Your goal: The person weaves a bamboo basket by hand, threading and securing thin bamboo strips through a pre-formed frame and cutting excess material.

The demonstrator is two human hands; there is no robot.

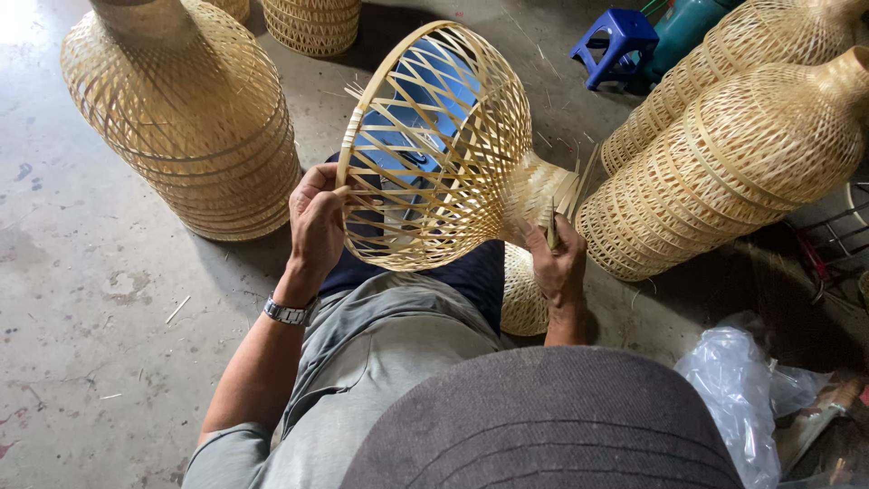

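Left hand [316, 217]: fingers curled over the wide rim of the open-weave bamboo shade [434, 149], thumb on the rim's near-left edge, wrist bent up, forearm running in from near left. Wristwatch [288, 312] on that wrist.

Right hand [557, 263]: closed around the shade's narrow neck, where loose strip ends [566, 195] stick out up and to the right. Fingers pinch among those strips; can't tell if a tool is held.

Shade sits tilted on its side over the person's lap, wide mouth facing left and near, neck pointing right. Another small woven piece [523, 294] lies just under the right wrist.

Edges/room: stack of finished woven shades [195, 118] far left, near the left hand but not touching the held shade. Two long nested stacks [733, 154] on the right, their mouths just beside the right hand, tight on that side. More woven pieces [312, 23] at the far edge. Bare concrete floor [81, 272] open to the left, scattered with bamboo slivers.

Other items: blue plastic stool [618, 41] far right, clear plastic bag [742, 385] crumpled near right. Dark cap brim [543, 421] fills the near edge.
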